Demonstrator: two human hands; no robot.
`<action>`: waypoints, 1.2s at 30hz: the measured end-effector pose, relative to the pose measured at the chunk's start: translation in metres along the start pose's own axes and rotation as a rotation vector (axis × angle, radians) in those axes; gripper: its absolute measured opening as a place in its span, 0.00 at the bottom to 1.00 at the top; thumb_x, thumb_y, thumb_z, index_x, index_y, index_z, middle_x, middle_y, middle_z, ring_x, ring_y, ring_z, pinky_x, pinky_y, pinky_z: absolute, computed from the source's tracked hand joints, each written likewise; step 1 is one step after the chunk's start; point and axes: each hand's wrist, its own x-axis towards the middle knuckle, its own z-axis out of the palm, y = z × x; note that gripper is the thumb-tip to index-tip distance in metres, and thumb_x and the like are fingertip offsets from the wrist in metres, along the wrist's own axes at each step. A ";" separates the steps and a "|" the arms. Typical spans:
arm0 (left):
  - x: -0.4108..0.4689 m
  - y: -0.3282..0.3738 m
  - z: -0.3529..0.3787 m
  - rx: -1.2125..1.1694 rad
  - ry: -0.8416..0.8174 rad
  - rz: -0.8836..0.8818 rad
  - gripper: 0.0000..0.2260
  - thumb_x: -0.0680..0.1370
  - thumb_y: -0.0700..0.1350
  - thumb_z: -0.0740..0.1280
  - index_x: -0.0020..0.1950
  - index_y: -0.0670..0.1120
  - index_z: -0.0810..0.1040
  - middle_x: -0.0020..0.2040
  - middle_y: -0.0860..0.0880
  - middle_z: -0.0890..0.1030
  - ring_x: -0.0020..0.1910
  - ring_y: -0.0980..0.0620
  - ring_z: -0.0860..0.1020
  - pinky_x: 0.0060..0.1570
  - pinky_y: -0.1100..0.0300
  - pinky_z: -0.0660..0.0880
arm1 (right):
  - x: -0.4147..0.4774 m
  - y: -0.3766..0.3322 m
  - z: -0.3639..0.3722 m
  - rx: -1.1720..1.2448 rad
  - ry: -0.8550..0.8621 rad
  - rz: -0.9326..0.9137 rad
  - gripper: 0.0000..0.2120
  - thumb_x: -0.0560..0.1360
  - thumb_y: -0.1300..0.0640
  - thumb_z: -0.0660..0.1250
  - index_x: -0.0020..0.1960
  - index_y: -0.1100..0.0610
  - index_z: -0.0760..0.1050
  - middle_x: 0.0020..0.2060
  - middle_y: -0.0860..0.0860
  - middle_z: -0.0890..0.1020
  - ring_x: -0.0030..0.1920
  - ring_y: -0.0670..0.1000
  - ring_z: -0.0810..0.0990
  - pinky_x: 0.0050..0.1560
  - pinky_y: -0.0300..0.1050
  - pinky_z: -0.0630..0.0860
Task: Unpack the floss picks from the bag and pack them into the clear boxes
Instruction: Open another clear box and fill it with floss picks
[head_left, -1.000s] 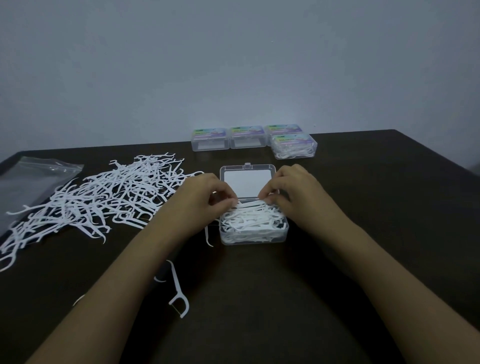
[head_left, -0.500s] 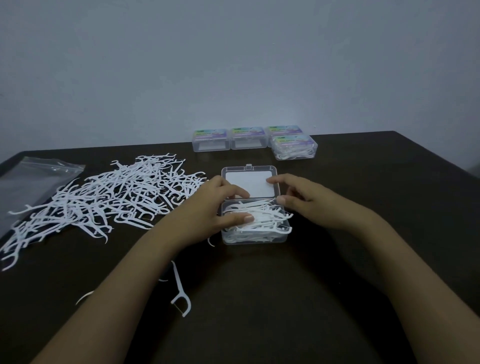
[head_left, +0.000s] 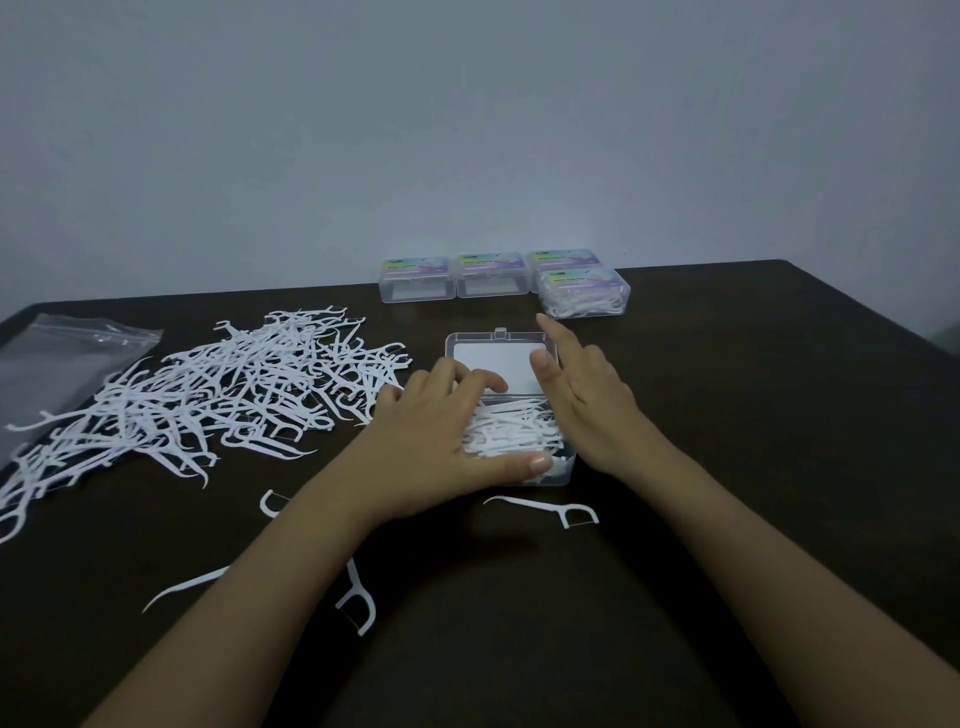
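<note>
Quick progress check: the bag (head_left: 57, 364) lies flat at the 9 o'clock edge of the worktop (head_left: 727, 467) and looks emptied out. The big pile of floss picks (head_left: 223, 395) is dumped loose at 9 o'clock from the open box (head_left: 563, 470) in the middle. That box is heaped with picks, with its lid (head_left: 493, 358) flipped back flat on its 12 o'clock side. The left hand (head_left: 431, 436) is spread over the heap with fingers apart, pressing down, and the thumb runs along the near wall. The right hand (head_left: 587, 400) sits at the box's 3 o'clock edge, fingers loose and apart, index pointing out past the lid's corner, not clamped on anything. Up at 12 o'clock there's one filled box (head_left: 584, 299), already closed. At its 9 o'clock are two closed boxes (head_left: 415, 278) that look empty, and there's a rear box (head_left: 563, 258) I can't read. A few stray picks (head_left: 550, 509) lie at 6 o'clock of the open box. My guess is one box is done, the second is about ready to snap closed, and most of the pile is left to pack.
</note>
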 end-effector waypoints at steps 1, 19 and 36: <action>0.000 0.000 0.001 0.010 0.002 -0.003 0.42 0.57 0.77 0.44 0.67 0.61 0.59 0.58 0.60 0.60 0.63 0.57 0.63 0.58 0.57 0.55 | 0.000 0.000 0.001 -0.008 0.005 0.003 0.26 0.78 0.40 0.42 0.75 0.43 0.46 0.67 0.54 0.66 0.68 0.53 0.63 0.68 0.55 0.58; -0.012 0.031 -0.006 0.038 0.009 0.404 0.13 0.70 0.61 0.62 0.43 0.54 0.79 0.43 0.57 0.74 0.47 0.61 0.65 0.53 0.59 0.54 | 0.004 0.004 -0.005 0.166 -0.024 0.013 0.33 0.73 0.35 0.43 0.75 0.46 0.48 0.73 0.51 0.61 0.73 0.54 0.59 0.71 0.61 0.56; -0.011 0.034 -0.004 0.142 -0.062 0.447 0.07 0.77 0.51 0.62 0.52 0.53 0.77 0.46 0.57 0.70 0.52 0.58 0.66 0.52 0.61 0.58 | 0.005 0.004 -0.005 0.150 -0.058 0.023 0.39 0.67 0.32 0.41 0.75 0.45 0.46 0.73 0.51 0.62 0.72 0.55 0.60 0.70 0.61 0.57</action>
